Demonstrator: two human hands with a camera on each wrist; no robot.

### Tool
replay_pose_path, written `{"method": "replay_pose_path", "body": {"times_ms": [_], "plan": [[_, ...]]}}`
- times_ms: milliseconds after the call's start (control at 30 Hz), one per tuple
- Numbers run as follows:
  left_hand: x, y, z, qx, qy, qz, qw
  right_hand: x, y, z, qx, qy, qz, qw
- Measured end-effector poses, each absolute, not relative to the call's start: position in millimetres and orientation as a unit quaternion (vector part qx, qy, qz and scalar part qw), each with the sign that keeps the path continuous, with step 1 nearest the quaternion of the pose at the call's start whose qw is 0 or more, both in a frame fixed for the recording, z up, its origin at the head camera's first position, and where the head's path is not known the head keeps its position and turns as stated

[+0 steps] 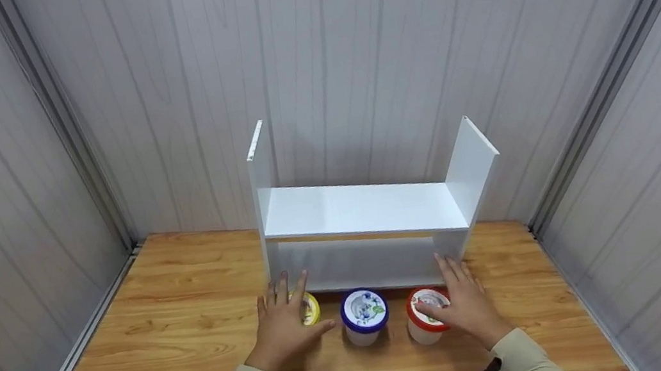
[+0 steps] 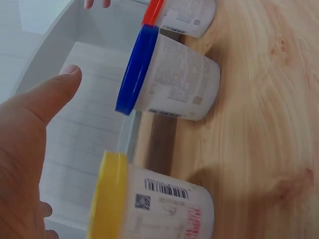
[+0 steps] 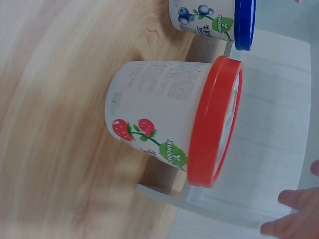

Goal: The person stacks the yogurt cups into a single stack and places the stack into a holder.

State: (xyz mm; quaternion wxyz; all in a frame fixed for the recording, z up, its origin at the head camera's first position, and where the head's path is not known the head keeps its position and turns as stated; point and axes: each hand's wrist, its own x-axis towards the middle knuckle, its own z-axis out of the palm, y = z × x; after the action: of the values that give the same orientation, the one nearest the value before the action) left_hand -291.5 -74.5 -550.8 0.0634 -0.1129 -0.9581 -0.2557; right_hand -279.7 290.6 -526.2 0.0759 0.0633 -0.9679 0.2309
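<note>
Three paper tubs stand upright in a row on the wooden counter [image 1: 192, 308], just in front of the white shelf [image 1: 359, 207]. From left to right, they are the yellow-lidded tub [image 2: 154, 199], the blueberry tub [image 1: 364, 316] with a blue top, and the strawberry tub [image 3: 172, 119] with a red top. There is a little space between each tub and the next.

The left grip [image 1: 286, 331] is over the yellow-lidded tub with its fingers spread out, and it holds nothing. The right grip [image 1: 469, 307] is over the strawberry tub, and its fingers are spread out too, with nothing in them. In the wrist views, both seem to be a bit apart from the tubs.

So I think the job is only at its start. The shelf is up and the tubs are lined up. No tub is off the counter, so any lifting is not yet done.
</note>
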Motion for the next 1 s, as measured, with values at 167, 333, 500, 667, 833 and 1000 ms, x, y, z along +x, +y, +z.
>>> {"method": "replay_pose_path", "body": {"times_ms": [167, 333, 500, 667, 833, 1000], "plan": [[-292.2, -83.3, -558.9, -0.099, -0.953, -0.275, 0.08, -279.0, 294.3, -531.9, 0.061, -0.949, 0.299, 0.081], [-290.0, -90.1, -564.5, -0.088, -0.942, -0.312, 0.083, -278.0, 299.5, -539.4, 0.047, -0.93, 0.357, 0.074], [-289.1, -98.0, -573.6, -0.101, -0.931, -0.334, 0.108, -278.1, 305.9, -552.6, 0.069, -0.913, 0.389, 0.098], [-289.9, -102.1, -581.3, -0.11, -0.924, -0.348, 0.114, -277.4, 311.3, -565.4, 0.085, -0.904, 0.399, 0.127], [-290.2, -105.1, -587.0, -0.108, -0.909, -0.386, 0.115, -274.8, 313.8, -576.0, 0.082, -0.898, 0.414, 0.121], [-290.0, -107.1, -591.0, -0.101, -0.899, -0.413, 0.102, -271.8, 315.1, -584.9, 0.069, -0.889, 0.441, 0.101]]}}
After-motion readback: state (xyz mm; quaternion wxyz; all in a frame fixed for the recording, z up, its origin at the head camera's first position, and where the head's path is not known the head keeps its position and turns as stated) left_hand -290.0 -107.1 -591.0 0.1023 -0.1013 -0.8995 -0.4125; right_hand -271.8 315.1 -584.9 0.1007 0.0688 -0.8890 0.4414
